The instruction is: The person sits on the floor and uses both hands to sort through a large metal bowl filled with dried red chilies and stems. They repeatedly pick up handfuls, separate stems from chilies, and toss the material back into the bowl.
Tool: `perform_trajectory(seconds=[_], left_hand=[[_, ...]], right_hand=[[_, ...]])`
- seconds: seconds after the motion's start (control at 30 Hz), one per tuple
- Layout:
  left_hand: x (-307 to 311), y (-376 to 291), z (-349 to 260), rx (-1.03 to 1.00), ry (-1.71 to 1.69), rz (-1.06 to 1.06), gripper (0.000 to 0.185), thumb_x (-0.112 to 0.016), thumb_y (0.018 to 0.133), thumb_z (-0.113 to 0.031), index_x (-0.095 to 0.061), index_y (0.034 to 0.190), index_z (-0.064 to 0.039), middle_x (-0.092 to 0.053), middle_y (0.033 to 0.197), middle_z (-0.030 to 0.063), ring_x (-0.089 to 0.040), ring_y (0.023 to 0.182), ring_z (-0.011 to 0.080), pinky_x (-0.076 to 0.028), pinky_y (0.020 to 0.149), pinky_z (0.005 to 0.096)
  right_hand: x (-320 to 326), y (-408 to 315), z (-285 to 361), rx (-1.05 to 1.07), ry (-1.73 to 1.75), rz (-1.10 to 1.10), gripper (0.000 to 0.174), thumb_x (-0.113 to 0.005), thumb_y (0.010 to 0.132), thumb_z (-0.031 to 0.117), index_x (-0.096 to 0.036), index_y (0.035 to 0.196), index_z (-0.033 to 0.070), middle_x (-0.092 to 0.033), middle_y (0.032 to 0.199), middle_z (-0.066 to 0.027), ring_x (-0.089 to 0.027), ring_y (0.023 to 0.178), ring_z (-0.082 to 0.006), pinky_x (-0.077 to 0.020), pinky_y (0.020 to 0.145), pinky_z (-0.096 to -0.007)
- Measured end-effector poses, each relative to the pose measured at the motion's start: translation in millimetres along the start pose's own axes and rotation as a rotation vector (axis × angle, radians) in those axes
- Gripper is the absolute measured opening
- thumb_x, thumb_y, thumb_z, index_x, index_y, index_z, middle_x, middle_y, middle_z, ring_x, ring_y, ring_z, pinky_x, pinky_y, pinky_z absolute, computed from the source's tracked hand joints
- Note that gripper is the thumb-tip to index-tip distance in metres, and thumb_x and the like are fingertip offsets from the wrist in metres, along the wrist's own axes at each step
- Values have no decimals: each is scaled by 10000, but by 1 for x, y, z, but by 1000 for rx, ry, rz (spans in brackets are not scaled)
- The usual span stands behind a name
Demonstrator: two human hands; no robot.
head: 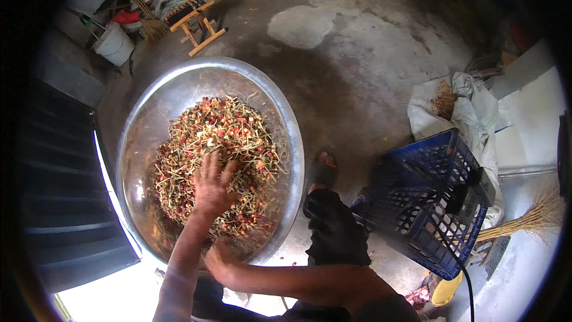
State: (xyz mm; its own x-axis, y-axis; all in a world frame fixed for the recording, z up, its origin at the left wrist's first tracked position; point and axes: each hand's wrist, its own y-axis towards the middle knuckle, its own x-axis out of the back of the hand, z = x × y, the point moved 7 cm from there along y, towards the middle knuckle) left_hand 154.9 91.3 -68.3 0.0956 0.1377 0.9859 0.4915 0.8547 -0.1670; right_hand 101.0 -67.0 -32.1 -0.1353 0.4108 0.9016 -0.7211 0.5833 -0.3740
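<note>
A large round metal basin (295,138) stands before me, holding a heap of chopped plant pieces (223,129), mostly pale green stalks with red and yellowish bits. My left hand (212,188) rests palm down on the heap with its fingers spread. Close to the basin's near rim is my right hand (221,259), its fingers bent downward; the fingertips are hidden, so whether it holds anything does not show.
To the right stands a blue plastic crate (420,228), beside white woven sacks (478,112) and a twig broom (518,221). A small wooden stool (196,27) and a white bucket (115,45) are beyond the basin. A dark corrugated panel (67,183) borders the left.
</note>
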Motion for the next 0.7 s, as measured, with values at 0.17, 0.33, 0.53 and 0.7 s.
perform_trajectory(seconds=[0.17,0.33,0.53,0.7], left_hand=[[-14,71,5,24,171,154,890,-807,680,-494,-367,1443,-369,-149,1562,150,-106,1455,367,-230,1067,694],[-13,89,86,191,84,-82,712,-768,711,-174,-465,1353,-236,-387,1428,160,-401,1316,369,-404,1046,553],[1,29,168,317,-149,-265,589,-679,702,-106,-529,1272,-96,-580,1177,211,-581,1065,376,-508,902,454],[6,-36,188,486,-253,-338,582,-768,709,-261,-561,1189,-3,-636,1067,240,-623,985,394,-500,850,472]], right_hand=[[8,-13,-1,41,-26,-33,272,-613,814,204,-725,997,37,-701,976,-136,-646,915,-315,-467,727,-546],[7,-11,-2,-15,-19,-34,322,-646,793,223,-715,1043,33,-699,1022,-133,-657,931,-318,-490,765,-551],[6,-14,-4,15,-18,-7,310,-639,796,225,-719,1031,39,-704,1006,-129,-660,934,-315,-494,763,-554],[11,-11,-1,36,10,32,281,-596,830,196,-716,1032,41,-702,998,-144,-658,937,-310,-488,785,-548]])
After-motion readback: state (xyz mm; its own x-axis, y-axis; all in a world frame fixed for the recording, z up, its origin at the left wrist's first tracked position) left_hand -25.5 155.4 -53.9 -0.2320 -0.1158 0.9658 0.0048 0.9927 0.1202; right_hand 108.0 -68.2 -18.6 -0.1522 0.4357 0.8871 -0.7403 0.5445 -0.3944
